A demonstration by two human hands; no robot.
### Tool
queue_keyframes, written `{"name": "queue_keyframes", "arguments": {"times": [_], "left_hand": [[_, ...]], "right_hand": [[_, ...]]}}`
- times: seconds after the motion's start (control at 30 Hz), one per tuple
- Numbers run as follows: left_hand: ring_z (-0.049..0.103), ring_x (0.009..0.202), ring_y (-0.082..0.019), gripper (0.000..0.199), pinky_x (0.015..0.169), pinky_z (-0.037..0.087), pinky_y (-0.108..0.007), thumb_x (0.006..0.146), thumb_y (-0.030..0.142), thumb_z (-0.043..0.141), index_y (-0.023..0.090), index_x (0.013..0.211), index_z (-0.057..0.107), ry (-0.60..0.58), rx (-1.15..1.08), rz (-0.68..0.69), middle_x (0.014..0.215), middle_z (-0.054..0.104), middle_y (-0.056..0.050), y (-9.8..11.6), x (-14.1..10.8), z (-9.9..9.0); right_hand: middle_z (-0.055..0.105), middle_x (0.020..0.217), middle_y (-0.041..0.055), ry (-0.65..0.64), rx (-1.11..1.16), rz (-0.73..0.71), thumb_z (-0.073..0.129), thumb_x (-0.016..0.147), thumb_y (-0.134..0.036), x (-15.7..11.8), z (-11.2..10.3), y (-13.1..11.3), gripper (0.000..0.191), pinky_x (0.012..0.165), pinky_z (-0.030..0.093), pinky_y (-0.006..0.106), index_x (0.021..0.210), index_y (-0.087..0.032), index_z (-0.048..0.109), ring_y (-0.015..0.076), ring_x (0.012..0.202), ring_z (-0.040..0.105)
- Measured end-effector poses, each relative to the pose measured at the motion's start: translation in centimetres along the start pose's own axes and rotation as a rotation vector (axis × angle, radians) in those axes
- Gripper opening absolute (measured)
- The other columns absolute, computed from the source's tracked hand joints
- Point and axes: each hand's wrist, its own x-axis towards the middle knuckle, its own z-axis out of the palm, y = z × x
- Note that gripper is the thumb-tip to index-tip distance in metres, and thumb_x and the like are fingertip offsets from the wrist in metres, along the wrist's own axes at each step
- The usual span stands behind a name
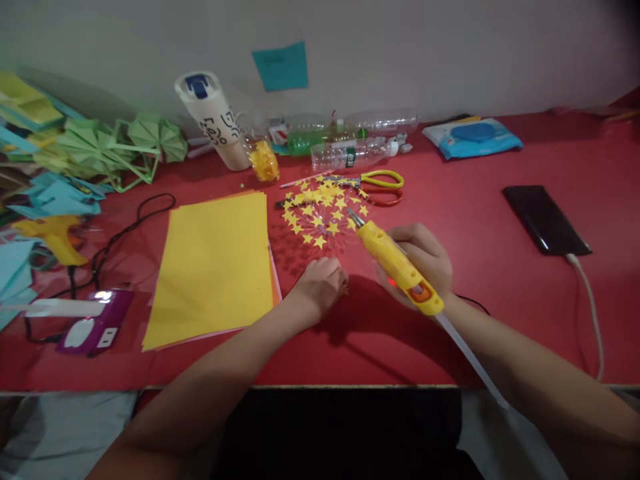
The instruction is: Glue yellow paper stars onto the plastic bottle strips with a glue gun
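Yellow paper stars [320, 241] lie in a loose, roughly round cluster on the red counter [500, 300], over and among thin clear strands [325, 229], just beyond the hands. Right hand [427, 259] grips a yellow glue gun [400, 267], its nozzle raised toward the cluster's near right edge. Left hand [323, 283] rests low with fingers curled by a small yellow bit [345, 291]; whether it is pinched or only touched, I cannot tell. Cutting seems well advanced, with many stars shaped; gluing looks to be under way, though which stars are fixed cannot be made out. Yellow sheets [215, 267] lie stacked, the top one apparently uncut.
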Motion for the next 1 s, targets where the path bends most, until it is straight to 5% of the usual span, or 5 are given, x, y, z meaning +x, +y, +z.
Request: {"name": "queue_keyframes", "arguments": {"times": [0.27,0.5,0.73,1.0], "left_hand": [[0.054,0.084,-0.019,0.011,0.078,0.045,-0.034,0.089,0.016,0.051,0.017,0.092,0.062,0.227,-0.244,-0.026,0.092,0.059,-0.007,-1.0,-0.8,0.1],[0.054,0.081,-0.019,0.008,0.071,0.045,-0.032,0.081,0.022,0.065,0.016,0.086,0.065,0.143,-0.312,0.04,0.088,0.058,-0.006,-1.1,-1.2,-0.8],[0.053,0.079,-0.02,0.008,0.073,0.043,-0.035,0.084,0.024,0.062,0.016,0.085,0.065,0.192,-0.181,0.031,0.085,0.057,-0.006,-1.2,-0.8,-0.3],[0.05,0.071,-0.016,0.01,0.066,0.04,-0.029,0.084,0.018,0.059,0.016,0.074,0.059,0.262,-0.283,0.045,0.077,0.054,-0.003,-1.2,-0.8,0.3]], "right_hand": [[0.065,0.082,0.0031,0.004,0.028,-0.039,0.06,0.079,-0.013,-0.1,0.3,-0.2,0.01,0.056,0.048,0.026,0.086,-0.021,0.059,0.0148,0.07,0.062],[0.061,0.08,0.0007,-0.004,0.031,0.169,0.061,0.079,-0.018,0.1,0.1,-0.3,0.006,0.058,0.049,0.026,0.078,-0.022,0.058,0.0138,0.069,0.061],[0.063,0.083,0.0026,-0.047,0.087,0.119,0.061,0.081,-0.018,-0.1,0.0,-0.1,0.006,0.06,0.051,0.03,0.081,-0.023,0.057,0.0168,0.074,0.062],[0.063,0.086,0.0019,-0.035,0.111,0.146,0.06,0.084,-0.019,-0.6,0.5,0.1,0.005,0.062,0.052,0.031,0.082,-0.023,0.058,0.0164,0.076,0.062]]}}
